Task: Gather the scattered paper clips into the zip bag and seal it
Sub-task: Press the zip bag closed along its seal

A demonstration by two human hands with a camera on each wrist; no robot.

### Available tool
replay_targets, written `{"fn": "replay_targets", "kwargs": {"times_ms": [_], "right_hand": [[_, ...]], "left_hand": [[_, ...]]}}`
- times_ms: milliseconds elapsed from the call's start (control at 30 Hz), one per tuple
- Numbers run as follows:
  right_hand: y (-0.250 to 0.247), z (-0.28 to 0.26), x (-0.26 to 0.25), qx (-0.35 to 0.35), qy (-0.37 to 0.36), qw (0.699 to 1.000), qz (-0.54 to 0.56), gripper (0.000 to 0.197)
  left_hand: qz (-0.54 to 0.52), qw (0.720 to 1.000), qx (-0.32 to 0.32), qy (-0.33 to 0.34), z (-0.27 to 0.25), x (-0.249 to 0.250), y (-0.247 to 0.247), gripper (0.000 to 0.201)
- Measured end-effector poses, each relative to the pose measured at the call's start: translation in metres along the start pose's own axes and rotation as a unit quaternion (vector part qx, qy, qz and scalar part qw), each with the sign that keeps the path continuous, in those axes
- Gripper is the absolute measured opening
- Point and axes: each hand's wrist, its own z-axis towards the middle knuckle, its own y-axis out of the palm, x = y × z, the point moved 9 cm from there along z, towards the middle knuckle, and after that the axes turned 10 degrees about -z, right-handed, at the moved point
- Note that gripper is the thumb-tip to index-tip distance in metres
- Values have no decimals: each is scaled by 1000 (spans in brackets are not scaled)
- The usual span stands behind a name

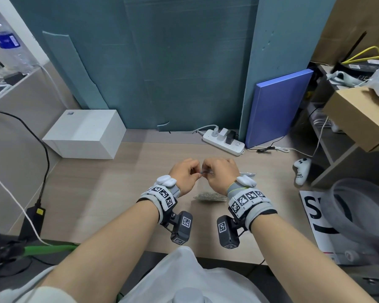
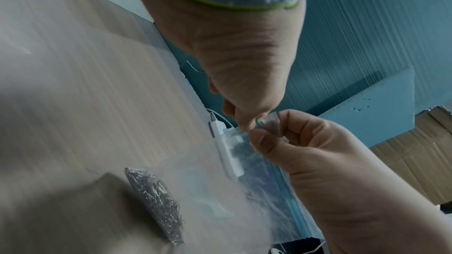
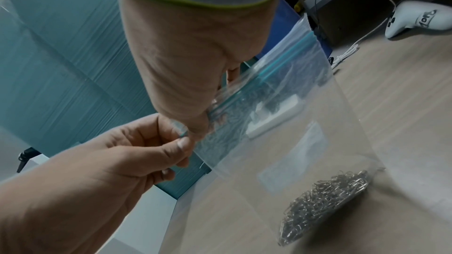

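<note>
Zip bag [image 1: 208, 184] barely discernible from head view; seal [image 1: 206, 172] hidden behind hands.

Clear zip bag [image 3: 305, 115] upright; silver paper clips [image 3: 325, 198] heaped at bottom.

Paper clips [image 3: 325, 202] lie in the zip bag [image 3: 281, 142], apparently resting on the desk [image 1: 118, 189]

Glossy clear plastic zip bag [image 3: 305, 123] (teal strip along the top), shiny metal paper clips [image 3: 325, 200], matt wood-grain table [image 1: 118, 193].
</note>
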Motion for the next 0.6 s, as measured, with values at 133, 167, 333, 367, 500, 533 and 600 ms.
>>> {"fn": "replay_targets", "kwargs": {"times_ms": [133, 167, 333, 367, 500, 533, 600], "right_hand": [[1, -2, 8, -4, 19, 1000, 13, 8], [1, -2, 11, -8, 25, 1000, 16, 8], [1, 0, 8, -24, 16, 1000, -10, 12], [1, 1, 6, -23, 15, 1000, -10, 12], [4, 0, 12, -17, 42, 999, 19, 13], [4, -1, 15, -16, 47, 998, 23, 15], [4, 0, 15, -19, 45, 999, 20, 14]], "left_hand": [[10, 1000, 2, -1, -2, 0, -5, 33], [14, 1000, 3, -2, -2, 0, -6, 32], [9, 1000, 5, 12, -6, 2, -9, 16], [4, 1000, 9, 16, -6, 3, -9, 14], [7, 1000, 14, 15, -4, 2, -14, 10], [9, 1000, 14, 13, -4, 1, -16, 11], [15, 1000, 14, 16, -3, 1, -17, 13]]}}
